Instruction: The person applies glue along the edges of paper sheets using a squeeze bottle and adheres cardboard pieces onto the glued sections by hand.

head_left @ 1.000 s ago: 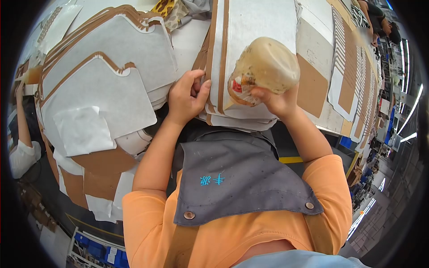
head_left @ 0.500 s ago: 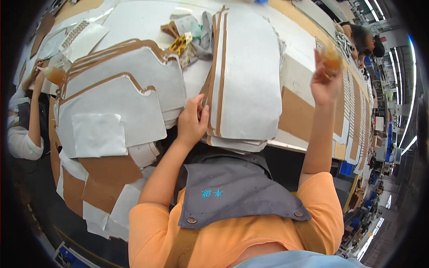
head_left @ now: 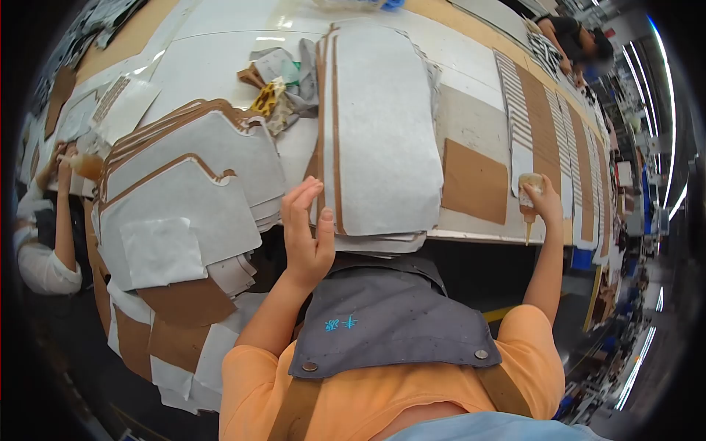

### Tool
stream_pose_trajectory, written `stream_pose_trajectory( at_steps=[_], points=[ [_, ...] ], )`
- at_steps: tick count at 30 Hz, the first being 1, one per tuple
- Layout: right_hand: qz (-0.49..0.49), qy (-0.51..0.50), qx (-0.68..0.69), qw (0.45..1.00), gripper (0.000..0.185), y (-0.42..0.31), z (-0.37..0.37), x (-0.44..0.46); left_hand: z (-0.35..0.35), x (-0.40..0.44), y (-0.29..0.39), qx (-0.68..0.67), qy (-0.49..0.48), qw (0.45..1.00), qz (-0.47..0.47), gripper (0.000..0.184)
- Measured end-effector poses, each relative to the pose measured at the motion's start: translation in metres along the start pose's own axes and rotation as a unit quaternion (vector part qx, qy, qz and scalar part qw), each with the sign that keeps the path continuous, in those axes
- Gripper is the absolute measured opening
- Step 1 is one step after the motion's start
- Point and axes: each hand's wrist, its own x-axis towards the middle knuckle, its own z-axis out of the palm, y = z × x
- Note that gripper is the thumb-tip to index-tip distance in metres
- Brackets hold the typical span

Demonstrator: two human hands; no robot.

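Observation:
My right hand (head_left: 546, 198) is closed around a squeeze bottle (head_left: 529, 194) with amber liquid in it. The bottle's thin nozzle points down near the table's front edge. My left hand (head_left: 307, 234) is open, fingers raised, beside the left edge of a tall stack of white-faced pieces with brown edges (head_left: 386, 140). Whether its fingertips touch that stack I cannot tell. A brown rectangular sheet (head_left: 476, 181) lies flat between the stack and my right hand. Left of my left hand, notched white pieces with brown edges (head_left: 184, 191) overlap in a fanned pile.
Crumpled scraps (head_left: 279, 84) lie behind the piles. Brown and striped strips (head_left: 540, 110) run along the right of the table. At the far left, another person's hand (head_left: 62, 162) is by a second amber bottle (head_left: 87, 166). A co-worker (head_left: 577, 44) bends over the far right end.
My right hand has come down towards the table's front edge, and the bottle now points nozzle down. My left hand's fingers have straightened and lifted at the stack's edge. The view has shifted.

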Motion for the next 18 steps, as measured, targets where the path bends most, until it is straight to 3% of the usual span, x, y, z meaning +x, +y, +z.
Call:
stream_pose_trajectory(
  at_steps=[3, 5, 7, 9, 10, 12, 18],
  points=[
    [0.027, -0.036, -0.036, 0.998, 0.082, 0.033, 0.039, -0.011, 0.005, 0.007, 0.016, 0.008, -0.028, 0.999, 0.036, 0.029],
    [0.026, 0.031, -0.027, 0.999, 0.076, 0.033, 0.042, -0.019, 0.009, 0.010, 0.024, 0.026, -0.061, 0.996, 0.067, 0.029],
    [0.002, 0.116, -0.047, 0.992, 0.069, -0.019, 0.017, -0.040, 0.019, 0.013, 0.031, 0.015, -0.098, 0.992, 0.076, 0.028],
    [-0.119, 0.186, 0.024, 0.975, 0.053, -0.044, 0.033, -0.035, 0.034, 0.015, 0.037, -0.009, -0.136, 0.987, 0.085, 0.027],
    [-0.212, 0.068, 0.133, 0.966, 0.042, -0.093, 0.039, -0.051, 0.052, 0.019, 0.051, -0.026, -0.179, 0.978, 0.101, 0.026],
    [-0.291, 0.066, 0.145, 0.943, 0.032, -0.123, 0.064, -0.054, 0.073, 0.021, 0.061, -0.049, -0.227, 0.968, 0.099, 0.028],
    [-0.256, 0.095, 0.186, 0.944, 0.016, -0.137, 0.098, -0.043, 0.124, 0.013, 0.078, -0.134, -0.348, 0.928, 0.001, 0.035]
  ],
)
